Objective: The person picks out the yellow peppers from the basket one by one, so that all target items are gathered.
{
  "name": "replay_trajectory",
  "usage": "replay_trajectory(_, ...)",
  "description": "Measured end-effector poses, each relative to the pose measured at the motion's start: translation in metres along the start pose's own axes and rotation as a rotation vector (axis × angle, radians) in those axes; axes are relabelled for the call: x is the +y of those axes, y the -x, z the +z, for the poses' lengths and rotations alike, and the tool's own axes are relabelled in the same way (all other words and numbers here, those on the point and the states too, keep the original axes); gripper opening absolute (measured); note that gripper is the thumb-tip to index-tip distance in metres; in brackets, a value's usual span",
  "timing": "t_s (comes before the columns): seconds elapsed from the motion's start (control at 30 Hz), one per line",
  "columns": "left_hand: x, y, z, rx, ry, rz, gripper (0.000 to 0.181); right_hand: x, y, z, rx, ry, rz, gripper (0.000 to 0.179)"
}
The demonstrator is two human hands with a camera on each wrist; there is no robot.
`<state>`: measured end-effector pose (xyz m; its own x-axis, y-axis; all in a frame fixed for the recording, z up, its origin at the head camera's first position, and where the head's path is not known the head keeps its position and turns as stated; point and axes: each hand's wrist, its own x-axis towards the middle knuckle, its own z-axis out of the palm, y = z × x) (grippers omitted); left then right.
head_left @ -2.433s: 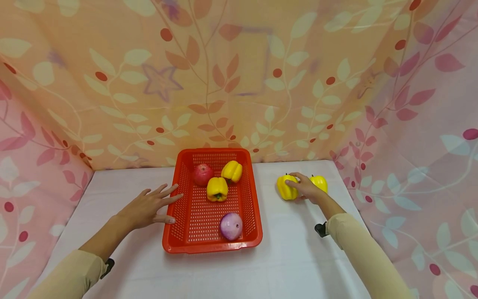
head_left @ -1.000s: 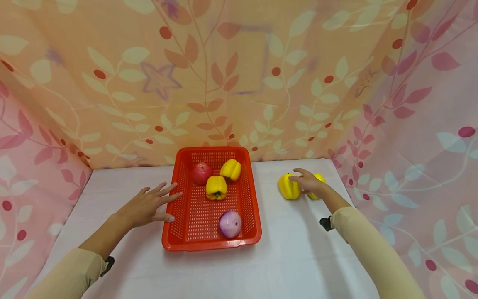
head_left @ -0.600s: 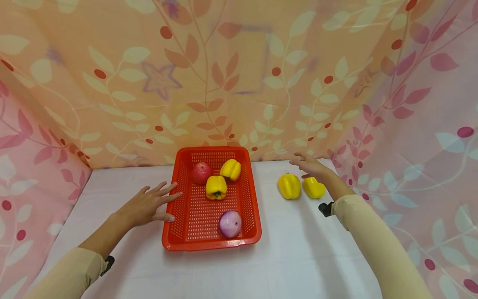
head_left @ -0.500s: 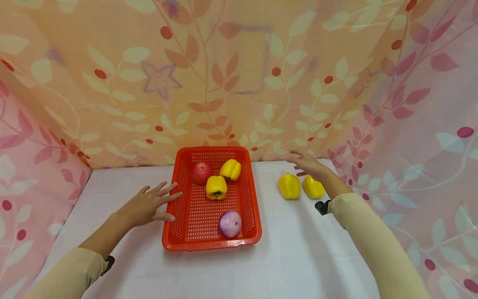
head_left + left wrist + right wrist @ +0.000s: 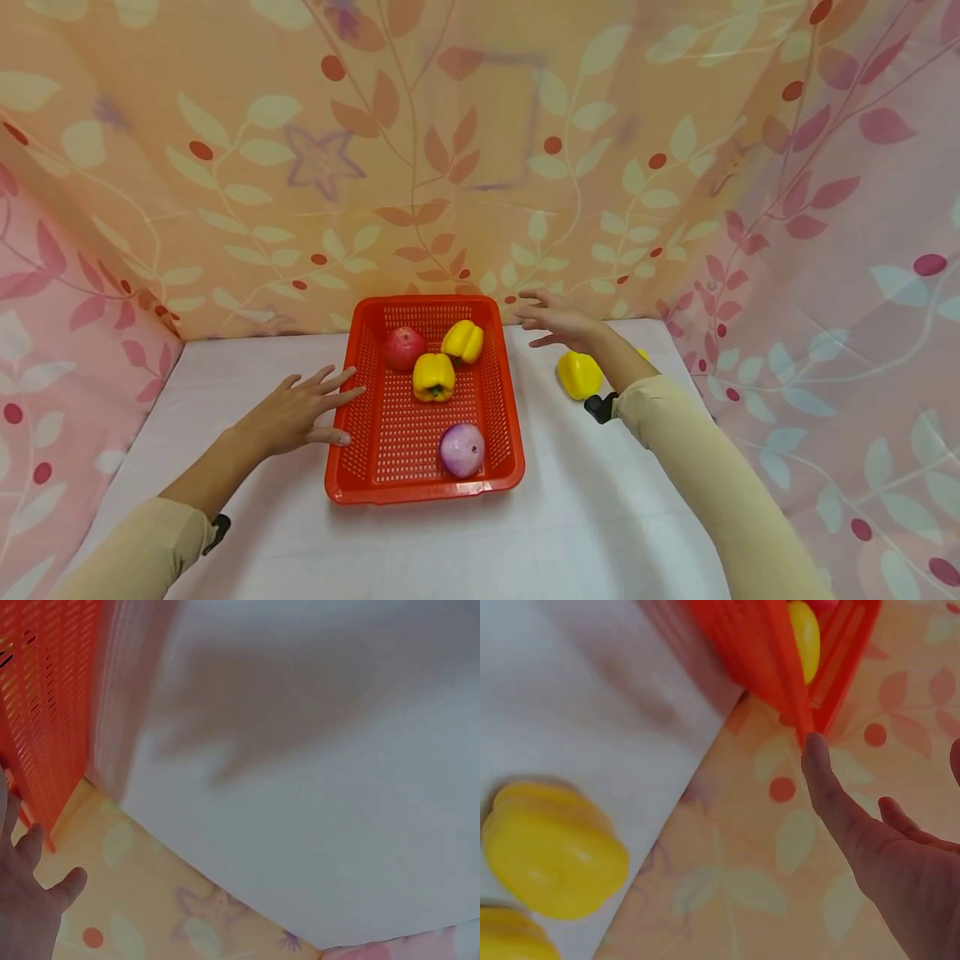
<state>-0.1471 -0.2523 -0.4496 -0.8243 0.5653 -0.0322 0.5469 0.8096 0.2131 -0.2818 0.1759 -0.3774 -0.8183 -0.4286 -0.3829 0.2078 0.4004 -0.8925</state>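
My left hand is spread at the left rim of a red plastic basket, its fingers reaching over that edge and holding nothing. My right hand hangs in the air just right of the basket's far right corner, fingers loosely extended, nothing in them. Inside the basket lie a pomegranate, one yellow bell pepper at the back, another yellow bell pepper in the middle and a purple onion near the front. On the table, a yellow bell pepper sits beside a second yellow pepper, mostly hidden by my right forearm in the head view.
A white cloth covers the table. Patterned leaf-print curtains rise directly behind its far edge and along both sides. Dark wrist cameras are strapped under both sleeves.
My right hand has let go of the left loose yellow pepper, lifted off and moved left toward the basket. That pepper stays on the table. The left hand holds its place.
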Motion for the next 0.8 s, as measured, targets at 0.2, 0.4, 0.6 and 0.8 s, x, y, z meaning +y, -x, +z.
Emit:
replay_trajectory(0.2,0.0,0.0,0.0,0.003,0.002,0.0,0.077,-0.005,-0.014,0.029,-0.043,0.009,-0.015,0.065)
replay_trajectory(0.4,0.0,0.001,0.0,0.0,0.005,-0.004,0.077,-0.002,-0.028,0.055,-0.059,-0.01,0.007,0.067)
replay_trajectory(0.6,-0.001,0.0,0.001,0.002,0.006,-0.004,0.077,0.0,-0.039,0.077,-0.107,-0.032,0.031,0.071)
replay_trajectory(0.8,-0.001,0.0,0.002,0.003,0.007,-0.004,0.077,0.003,-0.046,0.095,-0.115,-0.039,0.049,0.071)
